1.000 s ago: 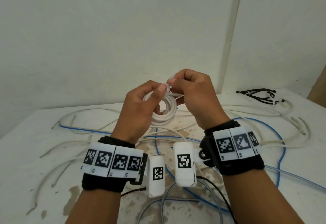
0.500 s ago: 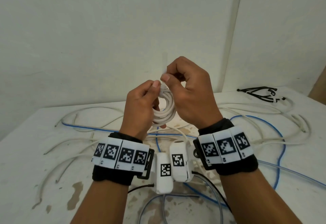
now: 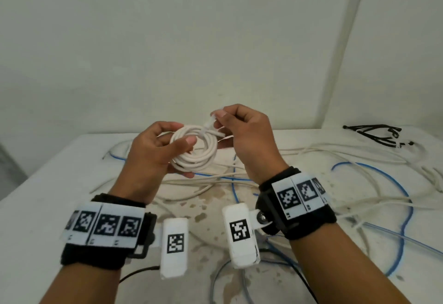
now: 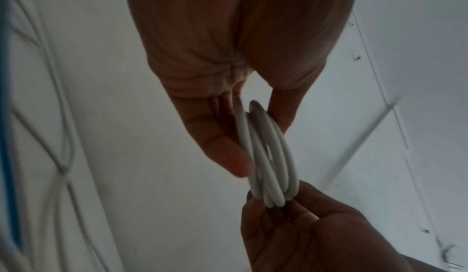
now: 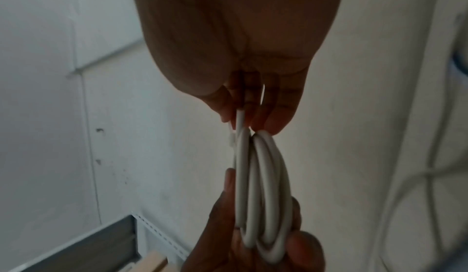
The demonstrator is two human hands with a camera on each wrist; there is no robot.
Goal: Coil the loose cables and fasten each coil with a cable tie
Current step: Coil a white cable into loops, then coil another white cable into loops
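Lowered since 0.5 s ago, both hands now sit apart w/ the round white rubber-sheathed cable coil (image 3: 195,146) face-on above the white stained table (image 3: 43,198). Left hand (image 3: 153,152) grips its rim; right hand (image 3: 244,133) pinches what's prob. a thin white plastic cable tie (image 3: 209,123). No legible writing.

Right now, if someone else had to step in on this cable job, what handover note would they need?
Left hand: holds the white coil above the table, thumb across its near side.
Right hand: pinches the white cable tie at the top of the coil.
Done: one white cable wound into a coil; the tie seems to be around it, though whether it is pulled fully tight cannot be told.
Left: finish this tie, then coil and tie the loose white cables and the blue cable spread over the table. A black bundle lies at the far right.
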